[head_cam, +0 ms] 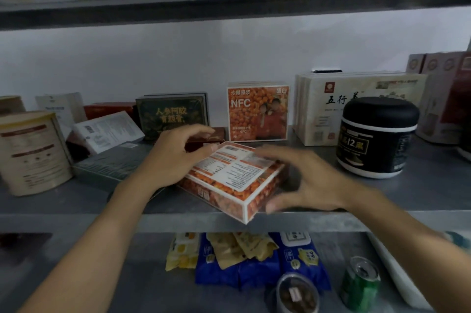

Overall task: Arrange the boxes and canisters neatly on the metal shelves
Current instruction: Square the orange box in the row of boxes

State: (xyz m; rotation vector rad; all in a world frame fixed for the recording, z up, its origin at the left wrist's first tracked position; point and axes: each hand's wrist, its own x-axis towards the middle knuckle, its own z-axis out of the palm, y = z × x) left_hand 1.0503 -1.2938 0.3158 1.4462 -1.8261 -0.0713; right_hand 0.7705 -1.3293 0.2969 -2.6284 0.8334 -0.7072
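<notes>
An orange box [229, 182] lies tilted between the two hands, label side up, its near corner jutting over the front lip of the metal shelf [76, 218]. The left hand [175, 152] sits at the box's far left corner, thumb tip touching the edge, the other fingers loosely arched above it and not closed on anything. The right hand [313, 185] spans the box's right end, thumb by the near side and fingers spread over the top. It is too blurred to tell whether it grips.

Just behind the hands a matching orange box [257, 111] stands upright. Behind the left hand are a dark green box [173, 113] and a low dark red box [219, 134], and further left a tan canister [33, 152]. Beyond the right hand stands a black jar [377, 139] in front of a cream box [331, 98]. Below the hands, a lower shelf holds blue packets [300, 256] and a green can [359, 284].
</notes>
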